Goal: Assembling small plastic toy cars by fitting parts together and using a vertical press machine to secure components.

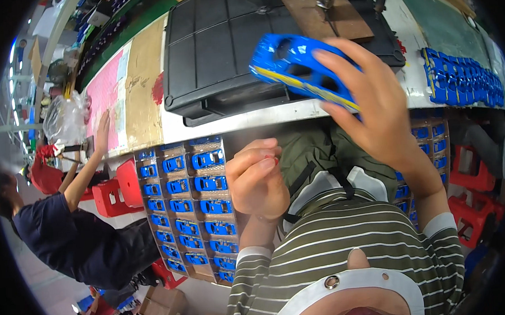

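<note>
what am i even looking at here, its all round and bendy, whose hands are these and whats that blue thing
There is no machine arm here: these are a person's own bare hands. The single picture comes from the left of two wide cameras worn on that person's head, looking down, so straight edges bend near the rim.

The right hand holds a blue car body with a yellow stripe. The left hand is curled; a speck of red shows at its fingertips, too small to identify.

On the white table sit a large black plastic box and, to the right, a row of similar blue bodies. Below the table edge, to the left, a divided tray holds more blue cars. Another person works farther left.
</note>
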The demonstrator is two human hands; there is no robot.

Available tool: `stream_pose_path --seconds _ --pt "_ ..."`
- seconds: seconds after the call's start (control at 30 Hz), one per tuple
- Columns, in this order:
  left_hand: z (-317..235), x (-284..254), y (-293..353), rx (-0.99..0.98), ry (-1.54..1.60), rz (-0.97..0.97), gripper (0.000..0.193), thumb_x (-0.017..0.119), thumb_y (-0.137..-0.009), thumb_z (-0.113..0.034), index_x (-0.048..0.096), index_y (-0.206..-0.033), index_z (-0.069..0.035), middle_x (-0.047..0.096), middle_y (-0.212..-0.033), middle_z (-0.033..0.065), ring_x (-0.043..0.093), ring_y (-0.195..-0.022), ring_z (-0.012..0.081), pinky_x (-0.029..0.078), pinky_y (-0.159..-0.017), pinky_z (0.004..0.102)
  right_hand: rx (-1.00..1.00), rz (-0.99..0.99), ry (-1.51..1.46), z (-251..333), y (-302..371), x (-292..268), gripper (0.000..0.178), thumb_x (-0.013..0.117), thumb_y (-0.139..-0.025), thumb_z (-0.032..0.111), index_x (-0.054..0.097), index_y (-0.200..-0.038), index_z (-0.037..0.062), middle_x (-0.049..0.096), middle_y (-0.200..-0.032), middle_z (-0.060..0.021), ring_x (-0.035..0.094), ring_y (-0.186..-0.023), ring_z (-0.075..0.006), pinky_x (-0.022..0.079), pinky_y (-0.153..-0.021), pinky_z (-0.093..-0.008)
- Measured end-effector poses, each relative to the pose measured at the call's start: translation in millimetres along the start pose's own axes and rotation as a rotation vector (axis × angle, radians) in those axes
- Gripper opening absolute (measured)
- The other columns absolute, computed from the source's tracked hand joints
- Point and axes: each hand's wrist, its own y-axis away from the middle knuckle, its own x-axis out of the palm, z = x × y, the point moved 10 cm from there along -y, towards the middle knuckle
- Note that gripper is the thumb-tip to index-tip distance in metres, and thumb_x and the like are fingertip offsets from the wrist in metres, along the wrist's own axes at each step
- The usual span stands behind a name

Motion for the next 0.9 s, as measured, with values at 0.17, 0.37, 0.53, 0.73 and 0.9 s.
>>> stream_pose_path --seconds 0.17,0.37,0.53,0.73,0.9 --pt "0.6 -11.2 -0.4 0.050 -0.098 -0.003 0.011 0.053 -0.088 0.002 0.049 -0.097 -0.002 0.052 -0.094 0.0147 0.061 -0.083 0.0288 0.056 -0.060 0.0307 -0.104 -0.088 0.178 11.3 -51.7 69.8 0.054 0.072 -0.069 0.017 0.049 -0.118 0.0131 0.053 -0.110 -0.0063 0.055 -0.086 -0.0230 0.042 -0.075 -0.0353" --pt "11.3 -20.2 0.0 0.033 -0.049 -0.011 0.016 0.055 -0.083 0.008 0.053 -0.094 -0.003 0.052 -0.095 0.0137 0.061 -0.083 0.0276 0.053 -0.071 0.0357 -0.107 -0.118 0.136 4.6 -66.2 98.2 0.047 0.069 -0.072 0.013 0.051 -0.116 0.0120 0.052 -0.115 -0.0078 0.055 -0.098 -0.0274 0.043 -0.083 -0.0372" --pt "17.2 -28.8 0.3 0.018 -0.193 -0.087 0.023 0.064 -0.075 0.008 0.057 -0.091 -0.007 0.050 -0.091 0.0079 0.059 -0.083 0.0261 0.052 -0.074 0.0348 0.084 0.132 -0.599 35.6 -34.2 65.2 0.018 0.068 -0.075 0.007 0.059 -0.089 0.0020 0.059 -0.085 -0.0093 0.058 -0.075 -0.0220 0.046 -0.063 -0.0294" --pt "17.2 -20.8 2.9 0.151 -0.197 -0.011 0.035 0.071 -0.066 0.009 0.064 -0.096 -0.008 0.057 -0.093 0.0072 0.059 -0.091 0.0270 0.053 -0.069 0.0300 0.590 0.494 -1.202 25.9 10.0 105.2 0.014 0.064 -0.084 0.009 0.059 -0.092 -0.0014 0.060 -0.083 -0.0031 0.055 -0.073 -0.0052 0.044 -0.057 -0.0168" --pt "23.2 -17.5 4.2 0.097 -0.129 0.012 0.035 0.071 -0.066 0.009 0.063 -0.097 -0.006 0.058 -0.092 0.0079 0.060 -0.090 0.0276 0.053 -0.070 0.0303 0.630 0.515 -1.242 18.3 18.9 113.8 0.013 0.064 -0.084 0.006 0.060 -0.093 -0.0036 0.061 -0.086 -0.0056 0.057 -0.070 -0.0060 0.046 -0.054 -0.0163"
